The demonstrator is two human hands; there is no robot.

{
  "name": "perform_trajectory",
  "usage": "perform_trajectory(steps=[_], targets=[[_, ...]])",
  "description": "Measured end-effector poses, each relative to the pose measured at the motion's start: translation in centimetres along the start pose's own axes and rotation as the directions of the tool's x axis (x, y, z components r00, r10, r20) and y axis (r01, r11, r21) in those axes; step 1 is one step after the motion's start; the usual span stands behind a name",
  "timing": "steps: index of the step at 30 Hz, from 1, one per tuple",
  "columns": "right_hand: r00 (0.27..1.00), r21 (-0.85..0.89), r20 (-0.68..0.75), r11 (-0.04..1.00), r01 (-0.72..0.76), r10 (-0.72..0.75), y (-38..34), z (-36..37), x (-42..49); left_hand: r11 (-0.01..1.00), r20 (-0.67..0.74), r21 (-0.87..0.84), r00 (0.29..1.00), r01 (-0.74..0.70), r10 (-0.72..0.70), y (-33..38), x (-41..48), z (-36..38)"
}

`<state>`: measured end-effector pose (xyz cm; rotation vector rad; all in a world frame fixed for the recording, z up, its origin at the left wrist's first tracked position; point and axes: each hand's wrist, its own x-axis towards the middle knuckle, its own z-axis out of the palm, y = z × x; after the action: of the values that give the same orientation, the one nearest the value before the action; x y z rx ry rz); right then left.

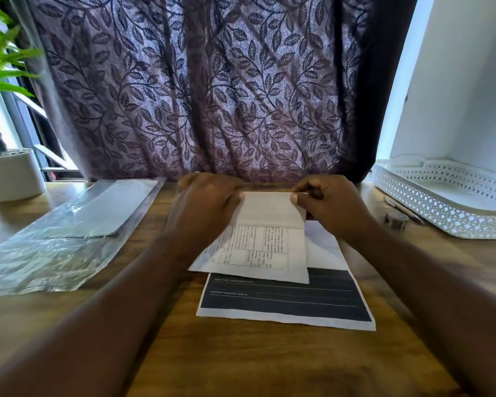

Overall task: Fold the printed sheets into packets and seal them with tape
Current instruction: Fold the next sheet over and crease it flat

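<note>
A printed sheet [258, 247] with a table of text lies in the middle of the wooden desk, its far part folded back toward me so a blank flap [269, 209] shows. My left hand [206, 200] grips the flap's left side, fingers curled over it. My right hand [324, 202] pinches the flap's top right corner between thumb and fingers. Under it lies a second sheet [287, 299] with a dark printed block. A small roll of tape [395, 220] sits on the desk to the right of my right hand.
A clear plastic sleeve [69, 233] holding a flat grey sheet lies at the left. A white plant pot [10, 174] stands at the far left. A white perforated tray [447, 202] sits at the right, a pen [403, 209] beside it. A patterned curtain [206, 87] hangs behind the desk.
</note>
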<state>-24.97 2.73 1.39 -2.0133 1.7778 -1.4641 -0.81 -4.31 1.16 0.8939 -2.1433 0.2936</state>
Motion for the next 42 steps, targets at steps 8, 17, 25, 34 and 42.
perform_trajectory(steps=[8,17,25,34,42], targets=[[0.987,-0.107,-0.013,0.981,0.160,-0.162,-1.7,0.9,-0.2,0.994,-0.001,0.005,0.994,-0.111,0.111,2.3,0.3,0.4],[0.997,-0.053,-0.082,0.999,-0.003,-0.001,1.1,-1.5,0.3,0.995,0.130,0.041,0.987,0.092,-0.096,-2.3,0.2,-0.6],[0.983,0.103,-0.133,0.988,-0.115,0.128,2.8,-3.0,0.4,0.828,0.160,-0.359,0.903,0.429,-0.399,-3.8,0.1,-0.5],[0.983,0.283,-0.049,0.947,-0.155,0.176,2.3,-3.1,0.4,0.491,0.326,-0.730,0.873,0.476,-0.362,-1.2,-0.1,-0.5],[0.964,0.463,0.020,0.852,-0.244,0.265,1.6,-2.4,0.1,0.440,0.363,-0.734,0.846,0.518,-0.392,-1.9,-0.2,0.1]])
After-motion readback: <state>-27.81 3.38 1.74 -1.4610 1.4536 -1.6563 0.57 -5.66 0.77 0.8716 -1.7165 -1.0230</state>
